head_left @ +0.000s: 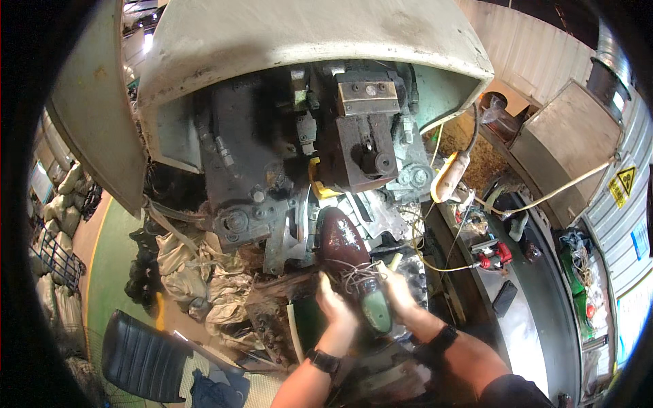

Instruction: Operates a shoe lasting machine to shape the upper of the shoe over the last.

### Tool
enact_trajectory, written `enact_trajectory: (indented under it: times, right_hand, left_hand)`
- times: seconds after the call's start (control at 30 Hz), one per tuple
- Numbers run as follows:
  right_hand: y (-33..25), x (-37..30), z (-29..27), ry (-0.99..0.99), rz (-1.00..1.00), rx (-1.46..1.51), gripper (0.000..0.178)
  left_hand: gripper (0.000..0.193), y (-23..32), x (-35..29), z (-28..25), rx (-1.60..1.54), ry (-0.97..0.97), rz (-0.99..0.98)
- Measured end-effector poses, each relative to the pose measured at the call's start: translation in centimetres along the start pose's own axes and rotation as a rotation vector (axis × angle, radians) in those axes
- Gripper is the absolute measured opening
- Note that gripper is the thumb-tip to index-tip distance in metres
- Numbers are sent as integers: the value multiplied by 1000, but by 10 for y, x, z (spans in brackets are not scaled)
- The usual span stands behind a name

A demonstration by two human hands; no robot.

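A glossy dark-red leather shoe upper (342, 239) with pale laces sits on a green shoe last (376, 311). Its toe points away from me, into the metal jaws (297, 224) of a large machine. My left hand (333, 300) grips its left side near the heel. Opposite it, my right hand (400, 292) holds the right side beside the laces. A short pale stub (395, 261) shows just above the right fingers; I cannot tell what it belongs to. Above the toe hangs a dark machine block (357, 153) with a yellow part (321, 181) at its left.
A cream machine hood (313, 30) arches overhead. On the right, a cable-hung switch box (450, 175) dangles beside a dark conveyor belt (537, 319), with a red-handled tool (494, 256) nearby. Crumpled beige cloth (228, 285) and a black chair (145, 355) are on the left.
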State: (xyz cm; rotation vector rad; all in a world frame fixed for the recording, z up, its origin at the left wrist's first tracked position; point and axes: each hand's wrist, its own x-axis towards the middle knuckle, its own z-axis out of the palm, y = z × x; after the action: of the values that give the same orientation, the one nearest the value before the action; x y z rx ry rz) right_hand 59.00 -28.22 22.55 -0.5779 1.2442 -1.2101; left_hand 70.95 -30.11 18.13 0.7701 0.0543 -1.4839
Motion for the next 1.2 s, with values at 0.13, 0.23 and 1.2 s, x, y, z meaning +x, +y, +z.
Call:
enact_trajectory:
  times: [0.13, 0.23, 1.2]
  right_hand:
    - [24, 14, -11, -51, -138, -9, 36]
    - [34, 28, -21, -32, -159, -79, 32]
    - [14, -29, -122, -198, -642, -1487, 41]
  left_hand:
    - [57, -6, 2, -3, 128, -157, 98]
    - [55, -14, 16, -15, 203, -164, 210]
    - [69, 2, -99, 20, 1452, -516, 1194]
